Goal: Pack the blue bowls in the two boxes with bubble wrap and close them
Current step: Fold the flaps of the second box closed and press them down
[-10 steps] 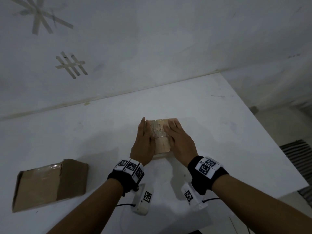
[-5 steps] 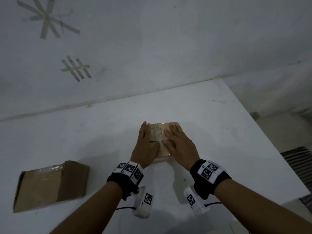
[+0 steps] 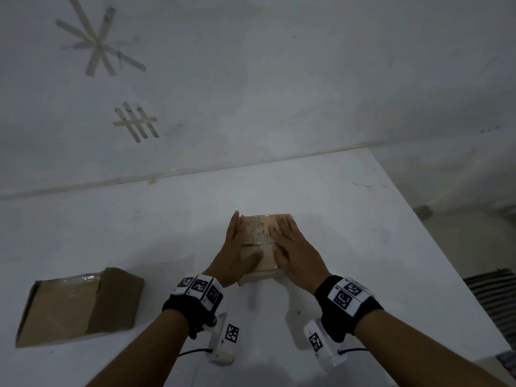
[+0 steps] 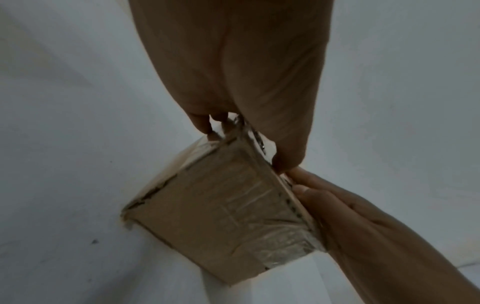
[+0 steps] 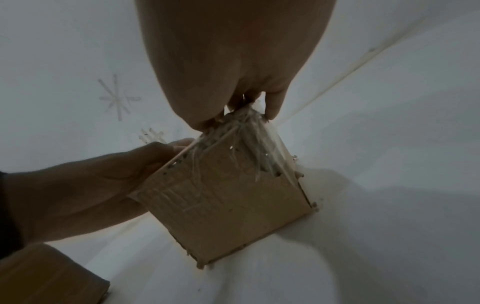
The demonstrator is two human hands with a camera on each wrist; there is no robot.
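Both hands lie flat on top of the small cardboard box (image 3: 259,241) that stands near the middle of the white surface (image 3: 349,219), straight ahead of the person and between the two forearms. The left hand (image 3: 237,252) covers the left part of the lid with its fingers stretched toward the far edge; the right hand (image 3: 296,252) does the same on the right part. Neither hand curls round anything; the fingers are straight and press down, thumbs turned in toward each other over the near half of the lid. Between them runs a strip of clear tape (image 3: 258,233), and the seam it covers points away from the person, so the box's closing line lies along the same direction as the fingers. From the wrist views the tape looks wrinkled where it folds over the box's edge, and the lid seems down. No blue bowl or bubble wrap shows; whatever is packed is hidden inside. The second box (image 3: 81,303) lies well apart to the left, nearer the left hand, low and flattened-looking, with shiny tape on its top. I would judge the box under the hands nearly closed, the pressing meant to seat the tape along that seam.
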